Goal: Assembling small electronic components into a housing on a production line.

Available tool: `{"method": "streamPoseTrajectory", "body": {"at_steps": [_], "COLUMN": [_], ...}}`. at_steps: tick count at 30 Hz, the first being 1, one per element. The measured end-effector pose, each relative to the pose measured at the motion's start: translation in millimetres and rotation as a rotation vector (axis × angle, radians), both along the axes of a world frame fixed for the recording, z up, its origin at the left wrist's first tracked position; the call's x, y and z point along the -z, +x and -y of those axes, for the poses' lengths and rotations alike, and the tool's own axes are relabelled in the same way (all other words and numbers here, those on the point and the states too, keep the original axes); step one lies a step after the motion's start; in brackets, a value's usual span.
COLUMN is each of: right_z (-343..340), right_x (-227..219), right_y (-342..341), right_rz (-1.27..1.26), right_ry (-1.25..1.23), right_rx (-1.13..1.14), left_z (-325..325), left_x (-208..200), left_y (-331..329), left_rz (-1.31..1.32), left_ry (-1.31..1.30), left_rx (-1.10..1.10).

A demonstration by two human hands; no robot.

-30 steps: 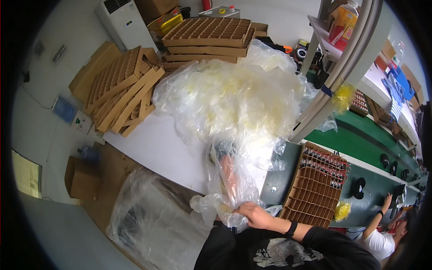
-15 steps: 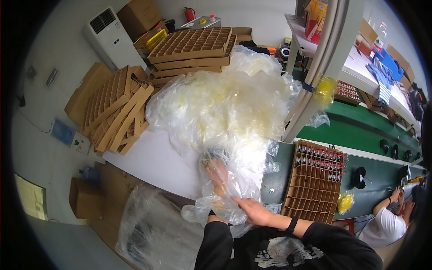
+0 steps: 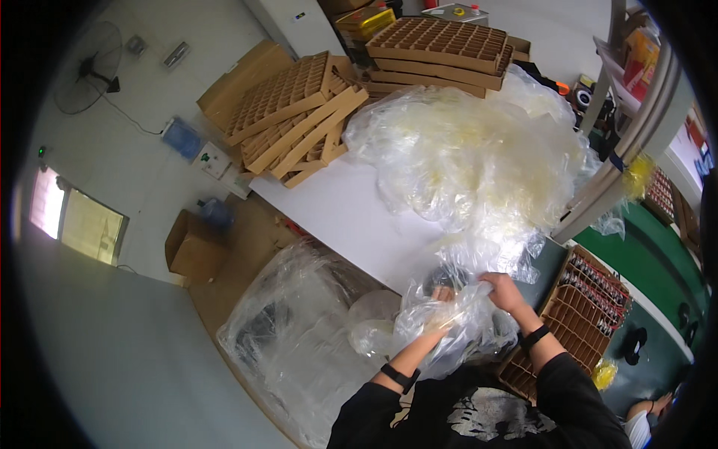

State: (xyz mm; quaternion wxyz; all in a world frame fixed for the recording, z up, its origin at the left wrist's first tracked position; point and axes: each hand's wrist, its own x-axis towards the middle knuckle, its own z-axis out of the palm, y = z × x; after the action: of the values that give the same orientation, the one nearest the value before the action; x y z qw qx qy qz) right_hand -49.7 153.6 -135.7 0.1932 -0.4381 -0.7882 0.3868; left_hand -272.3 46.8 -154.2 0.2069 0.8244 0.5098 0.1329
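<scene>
Two hands on one clear bag

The right hand (image 3: 505,293) pinches a gathered fold of the clear bag (image 3: 479,318) between thumb and fingers. The left hand (image 3: 443,297) shows blurrily through the film; whether its fingers are spread or closed I cannot tell. One dark, rounded thing (image 3: 446,278) shows through the plastic at its fingertips. The bag sits at the near edge of the one white table (image 3: 351,217), before the person's chest. Thin film pulled hard at that pinch could tear; a loose hold could let it slip off the edge.

Beyond lies one heap of plastic film (image 3: 464,150), its pieces too tangled to count. Outward from there: one partitioned tray (image 3: 559,320) at right, part-filled; one yellow bundle (image 3: 604,373) beside it; two carton stacks, one leaning (image 3: 280,108), one level (image 3: 434,51).
</scene>
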Motion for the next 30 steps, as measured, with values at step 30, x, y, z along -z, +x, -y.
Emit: {"method": "streamPoseTrajectory", "body": {"at_steps": [30], "right_z": [8], "right_x": [-158], "right_y": [40], "right_rz": [-0.071], "right_ry": [0.544], "right_rx": [0.487], "left_z": [-49], "left_x": [-162], "left_y": [-59], "left_rz": [1.803], "left_ry": [-0.479], "left_rx": [-0.222]}}
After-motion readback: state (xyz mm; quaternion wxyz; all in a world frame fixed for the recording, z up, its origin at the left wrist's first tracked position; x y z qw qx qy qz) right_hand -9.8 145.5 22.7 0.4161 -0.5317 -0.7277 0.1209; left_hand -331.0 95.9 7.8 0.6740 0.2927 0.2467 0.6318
